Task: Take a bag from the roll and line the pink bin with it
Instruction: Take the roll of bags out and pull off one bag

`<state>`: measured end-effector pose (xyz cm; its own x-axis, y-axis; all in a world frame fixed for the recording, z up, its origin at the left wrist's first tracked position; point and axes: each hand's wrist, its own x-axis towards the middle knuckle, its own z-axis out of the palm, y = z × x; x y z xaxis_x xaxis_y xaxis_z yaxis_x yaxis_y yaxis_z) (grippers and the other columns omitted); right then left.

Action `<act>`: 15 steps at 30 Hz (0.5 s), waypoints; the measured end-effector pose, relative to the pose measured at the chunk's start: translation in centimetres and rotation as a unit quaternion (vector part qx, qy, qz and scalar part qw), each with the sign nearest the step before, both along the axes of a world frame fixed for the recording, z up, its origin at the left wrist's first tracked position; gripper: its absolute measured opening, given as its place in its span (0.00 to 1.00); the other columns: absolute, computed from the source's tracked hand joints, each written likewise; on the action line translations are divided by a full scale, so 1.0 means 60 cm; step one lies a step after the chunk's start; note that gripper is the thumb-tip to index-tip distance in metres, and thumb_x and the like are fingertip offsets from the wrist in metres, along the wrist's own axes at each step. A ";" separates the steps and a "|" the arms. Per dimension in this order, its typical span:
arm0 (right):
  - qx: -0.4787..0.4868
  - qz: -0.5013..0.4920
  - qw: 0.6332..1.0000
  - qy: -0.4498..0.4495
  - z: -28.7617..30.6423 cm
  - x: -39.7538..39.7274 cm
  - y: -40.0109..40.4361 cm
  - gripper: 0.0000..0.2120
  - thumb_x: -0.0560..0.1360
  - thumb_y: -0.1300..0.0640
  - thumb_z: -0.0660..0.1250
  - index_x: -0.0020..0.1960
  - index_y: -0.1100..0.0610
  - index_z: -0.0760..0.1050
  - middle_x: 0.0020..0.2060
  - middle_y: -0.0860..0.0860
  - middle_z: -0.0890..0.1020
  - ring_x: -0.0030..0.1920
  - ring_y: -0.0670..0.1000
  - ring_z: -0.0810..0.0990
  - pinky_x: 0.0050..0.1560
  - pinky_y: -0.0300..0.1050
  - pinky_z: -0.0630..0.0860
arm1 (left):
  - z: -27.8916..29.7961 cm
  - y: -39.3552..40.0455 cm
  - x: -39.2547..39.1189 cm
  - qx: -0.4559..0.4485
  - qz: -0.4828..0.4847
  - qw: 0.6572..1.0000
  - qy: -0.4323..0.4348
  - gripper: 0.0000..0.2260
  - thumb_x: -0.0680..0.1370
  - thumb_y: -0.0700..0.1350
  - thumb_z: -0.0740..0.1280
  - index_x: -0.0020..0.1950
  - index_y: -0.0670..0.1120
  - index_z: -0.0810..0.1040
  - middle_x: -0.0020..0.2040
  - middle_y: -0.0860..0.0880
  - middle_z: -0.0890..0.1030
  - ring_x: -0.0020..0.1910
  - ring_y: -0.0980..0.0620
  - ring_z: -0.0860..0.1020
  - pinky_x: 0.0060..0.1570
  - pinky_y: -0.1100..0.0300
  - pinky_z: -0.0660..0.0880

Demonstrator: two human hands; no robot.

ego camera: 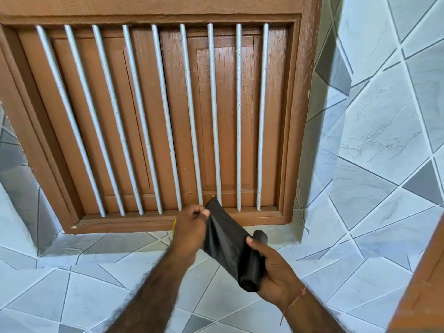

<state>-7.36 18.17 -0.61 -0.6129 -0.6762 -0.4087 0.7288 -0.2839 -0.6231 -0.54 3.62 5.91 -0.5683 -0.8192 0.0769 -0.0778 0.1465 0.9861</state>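
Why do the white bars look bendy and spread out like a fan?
In the head view, the wide-angle lens bends straight lines, so the white bars splay toward the edges; the left hand looks slightly blurred, while the black roll in the right hand looks sharper.

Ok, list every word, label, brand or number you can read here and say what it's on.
None: no readable text shows anywhere.
Roll of black bags, held in the right hand: plain, no print visible.
Unrolled bag end, pinched by the left hand: plain.
Brown window frame, white bars and wall tiles: no lettering.
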 end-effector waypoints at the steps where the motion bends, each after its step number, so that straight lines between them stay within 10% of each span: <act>1: -0.005 0.005 1.000 0.002 0.000 0.000 0.003 0.27 0.65 0.61 0.77 0.62 0.62 0.76 0.55 0.63 0.83 0.55 0.65 0.81 0.48 0.56 0.81 | 0.003 -0.021 0.005 0.000 0.022 1.000 -0.002 0.07 0.80 0.43 0.64 0.44 0.45 0.78 0.42 0.47 0.80 0.41 0.51 0.75 0.39 0.58 0.70; 10: 0.023 0.020 0.996 0.078 0.023 -0.019 0.020 0.26 0.63 0.66 0.76 0.60 0.62 0.77 0.53 0.64 0.84 0.53 0.66 0.81 0.47 0.58 0.81 | -0.006 -0.164 0.117 -0.047 0.243 0.968 -0.041 0.08 0.77 0.38 0.65 0.53 0.39 0.81 0.54 0.35 0.81 0.52 0.36 0.78 0.54 0.48 0.73; 13: 0.048 0.034 0.982 0.179 0.038 -0.031 0.021 0.24 0.66 0.69 0.74 0.61 0.61 0.76 0.52 0.64 0.84 0.53 0.66 0.82 0.51 0.61 0.80 | -0.008 -0.140 0.135 -0.294 0.293 0.886 -0.206 0.14 0.74 0.36 0.66 0.59 0.42 0.78 0.57 0.35 0.80 0.56 0.31 0.76 0.56 0.40 0.72; 15: 0.049 0.067 0.967 0.240 0.058 -0.027 0.018 0.22 0.66 0.70 0.73 0.59 0.59 0.77 0.52 0.63 0.84 0.54 0.65 0.82 0.54 0.60 0.80 | -0.007 -0.103 0.112 -0.446 0.192 0.863 -0.139 0.17 0.73 0.37 0.68 0.62 0.46 0.76 0.60 0.42 0.79 0.59 0.38 0.76 0.58 0.43 0.72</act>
<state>-8.98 19.22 2.85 -0.6572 -0.7353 -0.1656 0.3758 -0.1293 -0.9176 6.20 -2.56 5.49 -0.3667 -0.6363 0.6787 -0.5040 0.7491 0.4299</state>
